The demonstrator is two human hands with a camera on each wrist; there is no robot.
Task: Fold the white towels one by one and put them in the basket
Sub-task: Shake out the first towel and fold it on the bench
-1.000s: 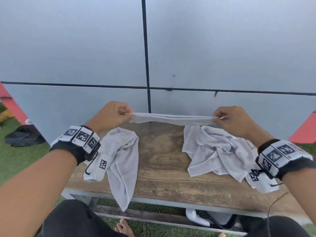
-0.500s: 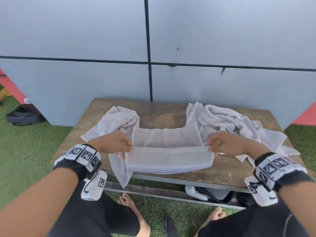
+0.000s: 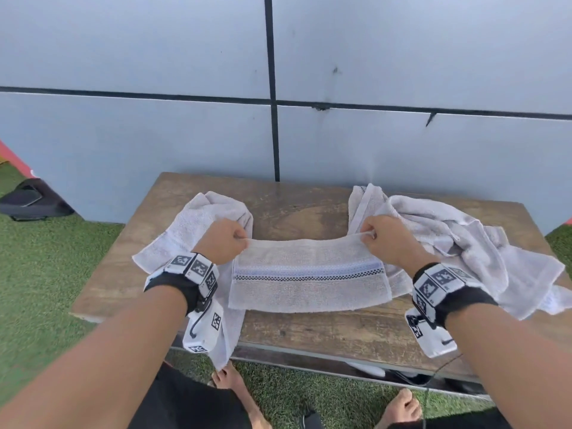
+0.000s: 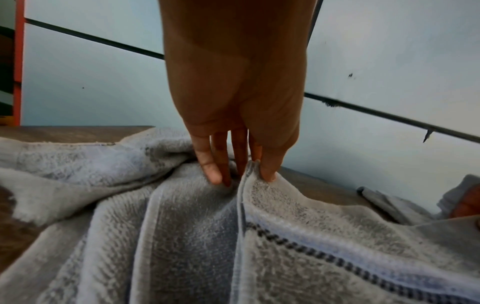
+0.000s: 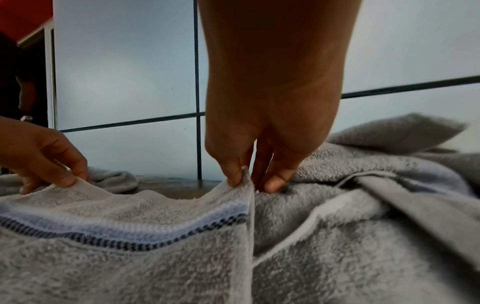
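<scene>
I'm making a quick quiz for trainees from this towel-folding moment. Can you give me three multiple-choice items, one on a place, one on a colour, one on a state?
1. Where does the striped towel lie?
A. on the grass
B. on the wooden table, between two crumpled towels
C. in a basket

2. What colour is the checked line in its woven band?
A. red
B. green
C. dark, beside a pale blue stripe

3. What are the hands doing?
A. the left hand and the right hand each pinch a far corner of the towel
B. both rest flat and open
C. only one touches it

Key: 1 B, the head view shows it flat on the table, with the left towel and the right towel heap either side. 2 C, the right wrist view shows the band close up. 3 A, each wrist view shows thumb and fingers in a pinch grip on the edge.
</scene>
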